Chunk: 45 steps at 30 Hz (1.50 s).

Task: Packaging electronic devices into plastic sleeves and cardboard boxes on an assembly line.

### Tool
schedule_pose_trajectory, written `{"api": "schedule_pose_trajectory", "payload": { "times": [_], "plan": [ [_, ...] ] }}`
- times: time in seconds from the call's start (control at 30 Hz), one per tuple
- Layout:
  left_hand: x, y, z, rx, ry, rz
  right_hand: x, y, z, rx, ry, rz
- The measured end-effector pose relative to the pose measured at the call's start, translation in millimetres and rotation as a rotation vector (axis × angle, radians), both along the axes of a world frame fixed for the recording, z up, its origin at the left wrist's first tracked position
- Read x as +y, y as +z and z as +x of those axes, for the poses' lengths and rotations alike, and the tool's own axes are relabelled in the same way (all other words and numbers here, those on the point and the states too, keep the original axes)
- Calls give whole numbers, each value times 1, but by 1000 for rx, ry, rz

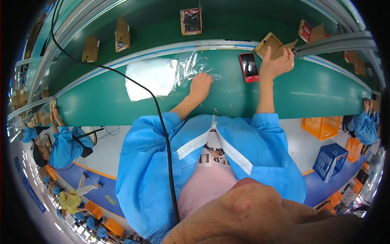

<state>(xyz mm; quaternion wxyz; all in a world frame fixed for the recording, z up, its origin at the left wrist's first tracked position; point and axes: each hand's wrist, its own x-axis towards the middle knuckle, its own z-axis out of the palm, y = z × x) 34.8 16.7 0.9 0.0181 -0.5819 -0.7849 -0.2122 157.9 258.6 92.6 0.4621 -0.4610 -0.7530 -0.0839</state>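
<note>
My left hand (201,86) is closed at the right end of a pile of clear plastic bags (150,77), with crinkled film showing around its fingertips. To the right of it, a small red handheld device with a black screen (249,67) lies face up on the green worktable (227,99). My right hand (277,67) reaches beyond the device and grips an opened brown cardboard box (269,42) by its flap side. The fingers partly cover that box, and its inside looks bare.
Behind the table's metal rail runs a green belt (154,32) with several small boxes, one an open box (191,21) with dark contents. A black cable (150,91) hangs across the left side. A metal arm (333,44) juts in at right. Co-workers (65,146) sit at both ends.
</note>
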Motion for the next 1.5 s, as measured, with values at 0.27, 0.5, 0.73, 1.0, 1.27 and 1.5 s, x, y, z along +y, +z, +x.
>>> {"api": "schedule_pose_trajectory", "payload": {
  "times": [0.27, 0.5, 0.73, 1.0, 1.27, 1.5],
  "plan": [
    [1, 8, -5, -185, -48, 25, 42, -49, 73, 1, -253, -479],
    [-9, 3, -14, -157, -64, -6, 30, 15, 115, -328, -444, -214],
    [-4, 6, -13, -314, 2, -9, -38, -23, 4, -487, 286, -441],
    [1, 12, -4, -498, 156, 24, -9, -46, -13, -595, 297, -911],
    [3, 2, -8, -557, 175, 55, -52, -21, 56, 314, 549, -1429],
    [12, 2, -14, -632, 415, 33, -147, -53, 37, 458, 712, -1312]
  ]
}}
